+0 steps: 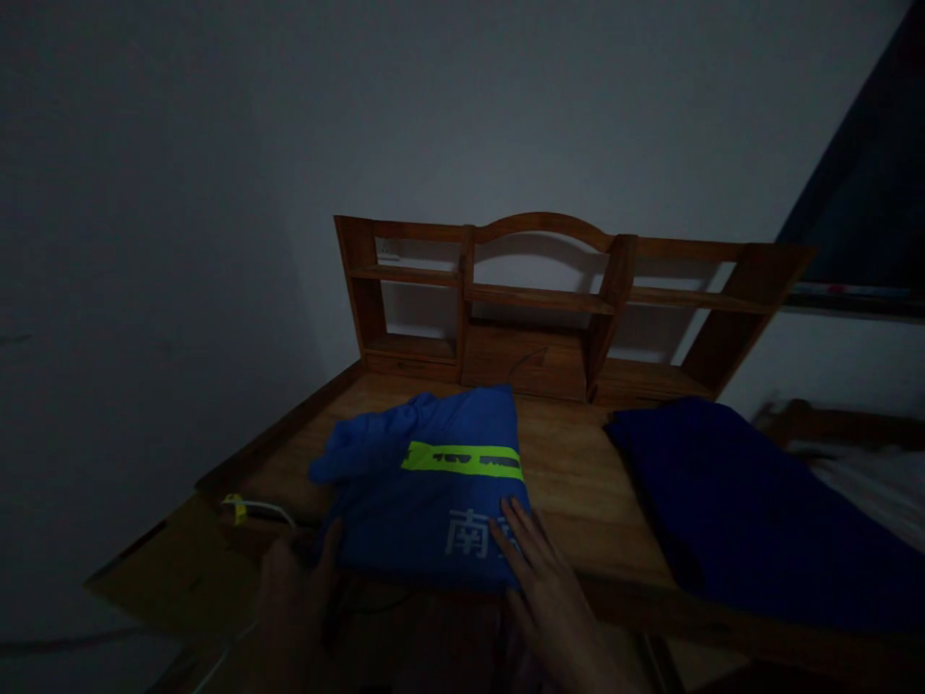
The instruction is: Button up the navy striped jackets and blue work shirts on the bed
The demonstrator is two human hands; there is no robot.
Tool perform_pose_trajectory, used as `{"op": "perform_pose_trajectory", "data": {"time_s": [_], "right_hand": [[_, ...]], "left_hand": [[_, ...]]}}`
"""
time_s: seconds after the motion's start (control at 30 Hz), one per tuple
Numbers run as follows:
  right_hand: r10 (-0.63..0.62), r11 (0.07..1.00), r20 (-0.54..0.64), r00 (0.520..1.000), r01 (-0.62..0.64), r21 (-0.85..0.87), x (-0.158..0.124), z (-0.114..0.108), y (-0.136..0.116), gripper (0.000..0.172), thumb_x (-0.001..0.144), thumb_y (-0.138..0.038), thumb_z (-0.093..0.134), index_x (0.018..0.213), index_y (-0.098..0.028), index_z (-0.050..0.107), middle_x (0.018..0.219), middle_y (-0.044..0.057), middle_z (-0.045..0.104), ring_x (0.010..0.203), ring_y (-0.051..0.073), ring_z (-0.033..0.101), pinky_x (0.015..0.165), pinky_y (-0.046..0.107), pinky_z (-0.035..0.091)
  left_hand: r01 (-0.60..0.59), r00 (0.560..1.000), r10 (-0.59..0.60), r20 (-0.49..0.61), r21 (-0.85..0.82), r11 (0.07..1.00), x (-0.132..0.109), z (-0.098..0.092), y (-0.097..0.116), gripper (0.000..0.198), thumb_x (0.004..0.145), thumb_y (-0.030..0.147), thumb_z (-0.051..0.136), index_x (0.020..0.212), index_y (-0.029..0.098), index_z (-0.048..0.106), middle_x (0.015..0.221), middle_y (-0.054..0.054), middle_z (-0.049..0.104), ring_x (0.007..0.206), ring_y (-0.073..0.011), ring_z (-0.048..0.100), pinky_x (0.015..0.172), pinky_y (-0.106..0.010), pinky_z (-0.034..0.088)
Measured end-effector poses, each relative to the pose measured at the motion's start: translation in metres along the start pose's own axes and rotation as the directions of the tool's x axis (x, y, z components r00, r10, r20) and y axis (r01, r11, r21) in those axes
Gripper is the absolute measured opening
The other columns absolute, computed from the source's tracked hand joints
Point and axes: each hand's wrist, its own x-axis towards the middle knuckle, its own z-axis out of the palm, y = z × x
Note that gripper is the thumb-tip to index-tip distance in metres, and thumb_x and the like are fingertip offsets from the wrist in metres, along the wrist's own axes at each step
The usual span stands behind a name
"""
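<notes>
A folded blue garment [426,492] with a yellow-green stripe and pale printed characters lies on the wooden desk [570,472]. My right hand [541,578] rests flat on its near right corner, fingers stretched out and spread. My left hand [296,588] is at the garment's near left edge, thumb raised against the cloth; its fingers are dark and hard to make out.
A darker blue cloth [729,501] is spread over the desk's right side. A wooden shelf unit [535,308] stands at the back against the wall. A white cable with a yellow tag [246,506] lies at the left, beside a cardboard piece [173,569].
</notes>
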Motion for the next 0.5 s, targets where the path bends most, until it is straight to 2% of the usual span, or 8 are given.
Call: {"op": "perform_pose_trajectory", "data": {"time_s": [0.1, 0.2, 0.27, 0.37, 0.43, 0.5], "right_hand": [[-0.028, 0.997, 0.037, 0.999, 0.025, 0.071, 0.014, -0.027, -0.003, 0.066, 0.084, -0.027, 0.051, 0.143, -0.03, 0.022, 0.15, 0.002, 0.015, 0.138, 0.025, 0.012, 0.111, 0.055, 0.016], [-0.017, 0.995, -0.075, 0.997, 0.024, 0.093, 0.051, -0.054, 0.002, 0.054, 0.09, -0.039, 0.043, 0.141, -0.03, 0.027, 0.15, 0.001, 0.017, 0.138, 0.023, 0.016, 0.112, 0.052, 0.014], [-0.041, 0.997, -0.144, 0.989, 0.05, 0.06, 0.085, -0.06, 0.012, 0.054, 0.091, -0.043, 0.04, 0.142, -0.029, 0.026, 0.151, 0.001, 0.012, 0.139, 0.023, 0.012, 0.112, 0.051, 0.011], [-0.048, 0.998, -0.062, 0.997, 0.046, -0.034, 0.132, -0.043, 0.036, 0.062, 0.089, -0.054, 0.036, 0.143, -0.028, 0.021, 0.152, 0.001, 0.004, 0.139, 0.024, -0.001, 0.112, 0.05, 0.005], [0.052, 0.994, 0.085, 0.995, -0.044, -0.099, 0.152, -0.023, 0.055, 0.068, 0.088, -0.061, 0.03, 0.145, -0.025, 0.017, 0.152, 0.003, 0.001, 0.139, 0.025, -0.006, 0.111, 0.048, 0.001], [0.164, 0.981, 0.221, 0.961, -0.137, -0.134, 0.163, -0.005, 0.069, 0.073, 0.087, -0.065, 0.023, 0.146, -0.022, 0.013, 0.152, 0.006, 0.0, 0.139, 0.024, -0.006, 0.111, 0.046, 0.003]], "left_hand": [[0.113, 0.978, -0.114, 0.173, 0.02, 0.993, 0.005, -0.004, -0.009, 0.049, 0.072, 0.059, 0.048, 0.091, 0.018, 0.065, 0.085, -0.009, 0.069, 0.084, -0.0308, 0.064, 0.074, -0.041, 0.05], [0.149, 0.953, -0.142, 0.267, -0.006, 0.989, 0.01, -0.009, -0.011, 0.046, 0.071, 0.059, 0.049, 0.085, 0.019, 0.067, 0.077, -0.007, 0.069, 0.079, -0.0304, 0.065, 0.071, -0.04, 0.051], [0.127, 0.951, -0.111, 0.288, -0.036, 0.991, 0.013, -0.01, -0.011, 0.043, 0.07, 0.057, 0.052, 0.083, 0.019, 0.068, 0.076, -0.006, 0.069, 0.08, -0.0298, 0.065, 0.071, -0.038, 0.051], [0.104, 0.95, -0.077, 0.303, -0.073, 0.992, 0.015, -0.01, -0.013, 0.042, 0.067, 0.055, 0.055, 0.085, 0.019, 0.069, 0.077, -0.005, 0.07, 0.082, -0.0294, 0.065, 0.073, -0.035, 0.051], [0.114, 0.949, -0.084, 0.303, -0.085, 0.99, 0.015, -0.009, -0.016, 0.048, 0.067, 0.057, 0.054, 0.089, 0.017, 0.068, 0.083, -0.006, 0.07, 0.086, -0.03, 0.064, 0.075, -0.036, 0.051], [0.122, 0.957, -0.092, 0.275, -0.096, 0.988, 0.015, -0.008, -0.019, 0.053, 0.067, 0.058, 0.053, 0.094, 0.015, 0.066, 0.094, -0.008, 0.069, 0.093, -0.0303, 0.063, 0.08, -0.036, 0.05]]}}
